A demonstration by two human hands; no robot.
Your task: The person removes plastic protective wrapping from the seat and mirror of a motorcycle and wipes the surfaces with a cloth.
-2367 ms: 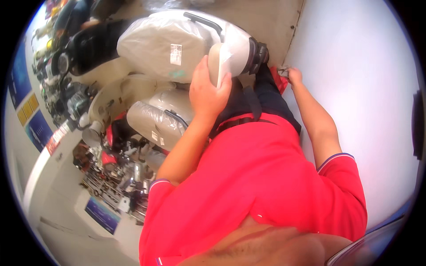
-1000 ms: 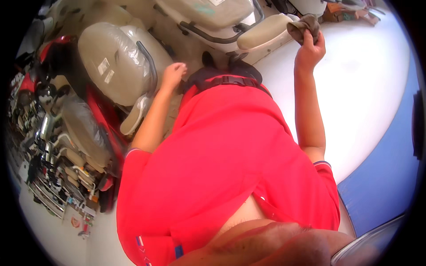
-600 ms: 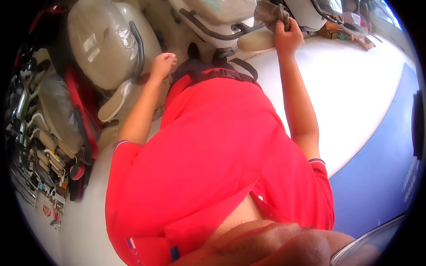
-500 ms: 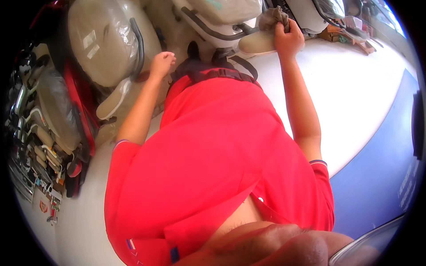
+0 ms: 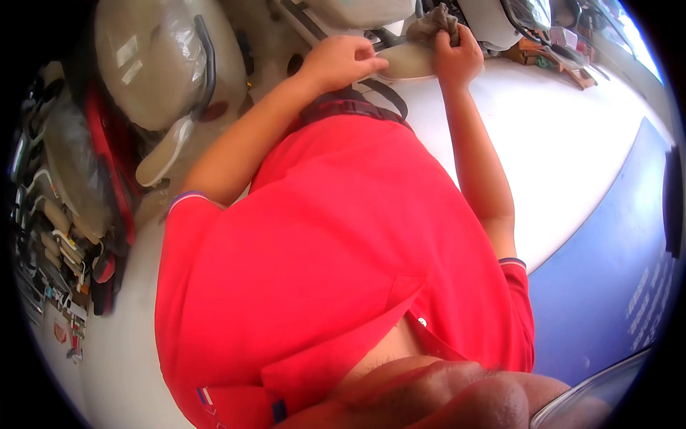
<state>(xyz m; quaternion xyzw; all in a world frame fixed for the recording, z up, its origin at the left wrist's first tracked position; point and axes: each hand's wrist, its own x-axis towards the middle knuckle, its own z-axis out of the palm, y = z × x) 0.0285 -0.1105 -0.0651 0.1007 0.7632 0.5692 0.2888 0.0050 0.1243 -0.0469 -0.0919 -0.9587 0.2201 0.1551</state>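
Observation:
My right hand [image 5: 459, 58] is closed on a crumpled grey-brown cloth [image 5: 431, 26], pinched between thumb and fingers. It is over the right end of a beige oval pad [image 5: 406, 61], which looks like the armrest of a chair. At the pad's left end is my left hand [image 5: 341, 63], fingers half curled and the thumb stretched toward the pad. Nothing shows in the left hand; whether it touches the pad I cannot tell. Behind the pad stands a pale chair [image 5: 361, 10] with a dark curved arm, partly cut off by the upper edge.
A large beige seat [image 5: 146, 64] under clear plastic stands at the left, with a dark armrest [image 5: 206, 61] and a beige pad [image 5: 164, 154]. Further left are a red panel [image 5: 111, 161] and several chair parts. A blue surface [image 5: 600, 264] lies right of the white floor [image 5: 550, 143].
My left hand has moved right and away from me, to the beige pad. My right hand has shifted slightly left, still holding the cloth. The view has shifted a little.

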